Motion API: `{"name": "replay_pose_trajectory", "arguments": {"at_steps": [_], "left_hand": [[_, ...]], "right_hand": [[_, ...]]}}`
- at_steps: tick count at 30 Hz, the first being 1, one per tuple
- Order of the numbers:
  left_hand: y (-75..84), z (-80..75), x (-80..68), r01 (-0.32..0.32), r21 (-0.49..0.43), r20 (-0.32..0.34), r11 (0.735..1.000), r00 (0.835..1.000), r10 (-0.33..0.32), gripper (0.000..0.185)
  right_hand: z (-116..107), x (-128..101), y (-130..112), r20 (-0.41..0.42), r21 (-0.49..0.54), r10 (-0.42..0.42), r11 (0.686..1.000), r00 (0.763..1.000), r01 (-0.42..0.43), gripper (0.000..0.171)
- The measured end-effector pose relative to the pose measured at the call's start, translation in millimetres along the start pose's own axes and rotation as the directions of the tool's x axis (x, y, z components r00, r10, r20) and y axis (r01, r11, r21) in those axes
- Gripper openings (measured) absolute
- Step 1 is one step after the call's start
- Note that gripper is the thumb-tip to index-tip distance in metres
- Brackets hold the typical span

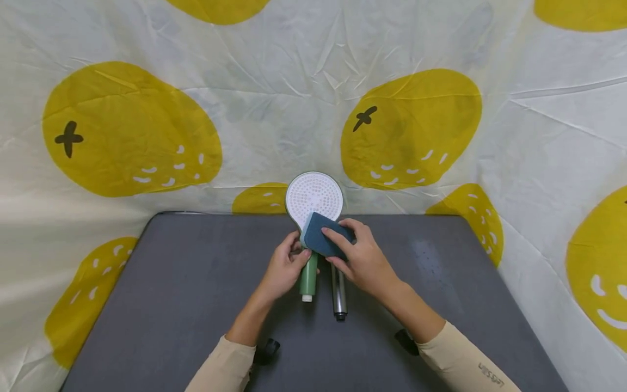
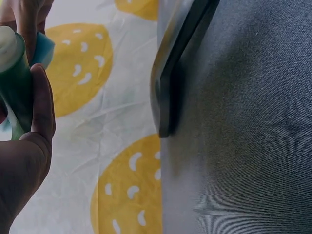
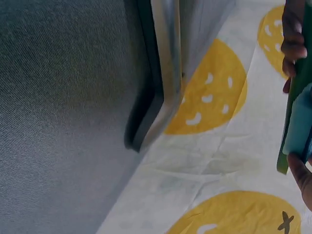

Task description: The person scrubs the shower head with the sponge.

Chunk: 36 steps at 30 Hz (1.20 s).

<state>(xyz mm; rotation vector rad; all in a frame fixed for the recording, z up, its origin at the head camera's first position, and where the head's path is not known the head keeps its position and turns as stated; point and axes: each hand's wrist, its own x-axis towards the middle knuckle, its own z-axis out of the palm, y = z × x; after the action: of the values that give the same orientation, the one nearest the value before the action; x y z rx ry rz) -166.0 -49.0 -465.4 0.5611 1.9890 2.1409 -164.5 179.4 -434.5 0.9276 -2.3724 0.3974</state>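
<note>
- The left hand [image 1: 284, 269] holds a shower head [image 1: 314, 195] up over the middle of the grey table [image 1: 186, 283], near the far edge.
- Its fingers and thumb curl around the green handle [image 1: 309, 277]. The left wrist view shows the thumb [image 2: 41, 100] pressed along the handle's side.
- The right hand [image 1: 364, 261] holds a blue sponge [image 1: 323, 235] against the neck of the shower head, just under the round white face with the little holes.
- Its fingers lie over the top of the sponge and bend a bit at the tips. I cannot see the thumb, but it looks like it is tucked under and pinching.
- The shower head looks like hard plastic, so it is likely light and stiff. One hand seems enough to hold it up.
- The handle is smooth and round, so it may slip or turn if it gets wet. The middle of the handle, where the left hand is now, looks like the best place to hold.
- The sponge looks soft and squishy and very light. Holding it by its edges should work well.
- A shiny metal tube [image 1: 338, 294] lies flat on the table just beside the handle, partly under the right hand. It looks hard, and it could roll.
- A white cloth with big yellow fruit shapes [image 1: 411, 128] hangs behind the table.
</note>
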Motion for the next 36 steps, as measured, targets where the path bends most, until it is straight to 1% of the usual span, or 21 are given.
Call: {"name": "replay_pose_trajectory", "arguments": {"at_steps": [3, 7, 10, 13, 18, 21, 23, 25, 27, 30, 33, 36], "left_hand": [[0.3, -0.3, -0.9, 0.01, -0.011, -0.008, 1.0, 1.0, -0.01, 0.053], [1.6, 0.3, -1.7, 0.024, -0.022, -0.007, 0.999, 1.0, -0.024, 0.056], [1.7, 0.1, -2.2, 0.026, -0.029, -0.004, 0.999, 1.0, -0.026, 0.058], [1.2, -0.3, -3.3, 0.014, -0.035, -0.007, 0.999, 1.0, -0.014, 0.058], [-3.9, 0.1, -3.0, -0.015, -0.037, -0.028, 0.999, 1.0, 0.014, 0.056], [-7.9, 1.5, -2.2, -0.039, -0.036, -0.011, 0.999, 0.999, 0.038, 0.051], [-9.5, 1.9, -2.4, -0.051, -0.041, 0.011, 0.998, 0.999, 0.051, 0.049], [-10.1, 2.1, -2.6, -0.059, -0.054, 0.035, 0.997, 0.998, 0.061, 0.047], [-10.4, 1.9, -3.0, -0.053, -0.064, 0.047, 0.997, 0.997, 0.056, 0.045], [-9.5, 2.0, -4.0, -0.043, -0.082, 0.069, 0.996, 0.996, 0.048, 0.046], [-8.6, 1.5, -5.5, -0.038, -0.101, 0.085, 0.994, 0.995, 0.047, 0.046], [-6.8, 1.1, -6.4, -0.035, -0.133, 0.114, 0.99, 0.992, 0.05, 0.044]], "right_hand": [[-1, 3, 0, 0.01, -0.029, -0.012, 1.0, 1.0, 0.012, 0.067], [-6, 10, 7, -0.014, -0.055, 0.029, 0.998, 0.999, -0.03, 0.065], [-8, 12, 10, -0.02, -0.048, 0.041, 0.998, 0.999, -0.042, 0.066], [-7, 9, 8, 0.001, -0.027, 0.015, 1.0, 1.0, -0.015, 0.065], [-3, -1, 4, 0.043, 0.004, -0.029, 1.0, 0.999, 0.028, 0.066], [-3, -4, 8, 0.019, 0.001, -0.025, 1.0, 1.0, 0.025, 0.068], [-5, -2, 13, -0.021, 0.004, -0.02, 1.0, 1.0, 0.02, 0.069], [-8, 1, 20, -0.067, 0.015, -0.006, 1.0, 0.998, 0.007, 0.07], [-12, 6, 25, -0.109, 0.037, 0.019, 0.999, 0.994, -0.015, 0.069], [-17, 13, 34, -0.149, 0.097, 0.087, 0.993, 0.985, -0.073, 0.068], [-20, 19, 40, -0.159, 0.183, 0.162, 0.974, 0.974, -0.132, 0.068], [-22, 22, 44, -0.143, 0.259, 0.222, 0.949, 0.965, -0.18, 0.069]]}}
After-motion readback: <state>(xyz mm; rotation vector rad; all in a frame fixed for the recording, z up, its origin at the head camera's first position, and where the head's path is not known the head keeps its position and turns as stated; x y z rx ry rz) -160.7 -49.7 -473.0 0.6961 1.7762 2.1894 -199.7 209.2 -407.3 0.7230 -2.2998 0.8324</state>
